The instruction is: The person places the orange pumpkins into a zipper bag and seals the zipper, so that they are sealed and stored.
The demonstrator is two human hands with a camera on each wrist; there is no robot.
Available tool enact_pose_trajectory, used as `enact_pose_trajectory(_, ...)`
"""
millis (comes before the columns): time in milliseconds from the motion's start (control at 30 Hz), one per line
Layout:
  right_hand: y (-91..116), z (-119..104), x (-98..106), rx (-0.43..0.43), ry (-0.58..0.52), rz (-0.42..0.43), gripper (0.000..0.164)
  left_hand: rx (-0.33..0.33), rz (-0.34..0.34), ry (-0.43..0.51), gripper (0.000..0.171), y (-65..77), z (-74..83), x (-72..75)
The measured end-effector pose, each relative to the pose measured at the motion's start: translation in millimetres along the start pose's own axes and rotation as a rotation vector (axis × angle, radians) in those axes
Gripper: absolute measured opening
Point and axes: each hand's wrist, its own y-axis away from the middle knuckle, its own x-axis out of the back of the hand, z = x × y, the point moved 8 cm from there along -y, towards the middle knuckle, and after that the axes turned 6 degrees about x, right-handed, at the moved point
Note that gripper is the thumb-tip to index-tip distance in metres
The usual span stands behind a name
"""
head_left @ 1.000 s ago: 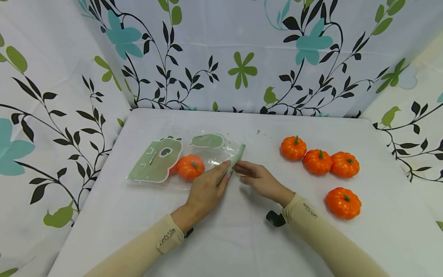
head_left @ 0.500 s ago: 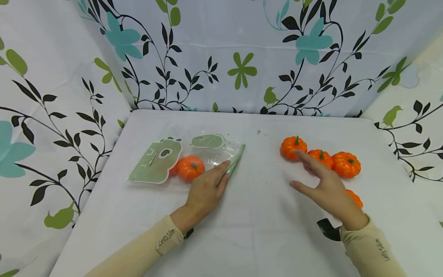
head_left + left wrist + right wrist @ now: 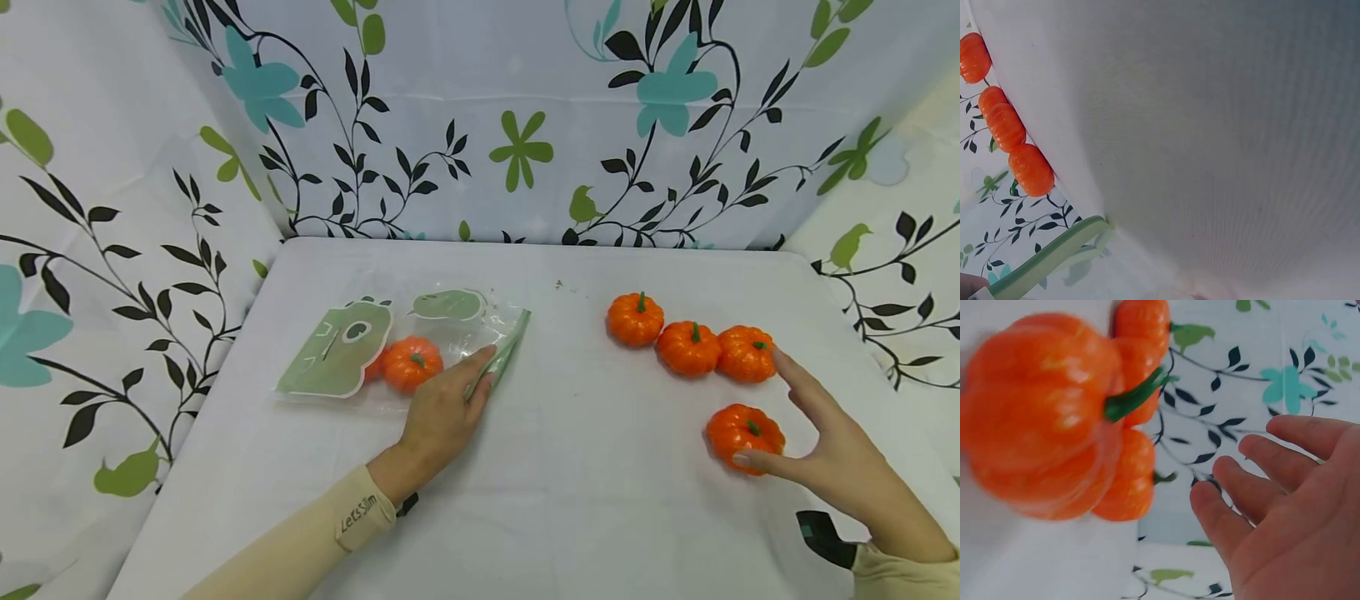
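Observation:
My left hand (image 3: 444, 408) holds the green-edged mouth of a clear plastic zip bag (image 3: 326, 354) that lies on the table with a green cartoon face printed on it. Inside the bag an orange toy pumpkin (image 3: 408, 367) shows, with a bit of more orange behind the print. In the left wrist view the bag's green strip (image 3: 1047, 259) rises, held at its end. My right hand (image 3: 847, 446) hovers at the nearest loose pumpkin (image 3: 735, 429), fingers spread and thumb overlapping it. The right wrist view shows this pumpkin (image 3: 1041, 419) large, apart from the fingers (image 3: 1222, 519).
A row of more orange pumpkins, left (image 3: 635, 320), middle (image 3: 686, 350) and right (image 3: 745, 354), stands behind the near one. The white table (image 3: 555, 517) is bounded by patterned curtains (image 3: 450, 100) at the back and sides.
My right hand has moved from the bag's mouth rightward, past the row of pumpkins, to the right side of the nearest one, its fingers spreading. My left hand stays on the bag.

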Motion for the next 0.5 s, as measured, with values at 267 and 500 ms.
enact_pose_trajectory(267,14.7,36.5,-16.7,-0.087,-0.025,-0.136,0.126,0.009,-0.002,0.012,0.039,0.1,-0.1,0.3)
enact_pose_trajectory(500,13.2,52.3,-23.4,-0.141,0.003,-0.187,0.116,0.015,0.003,0.021,0.041,1.5,-1.4,0.1)
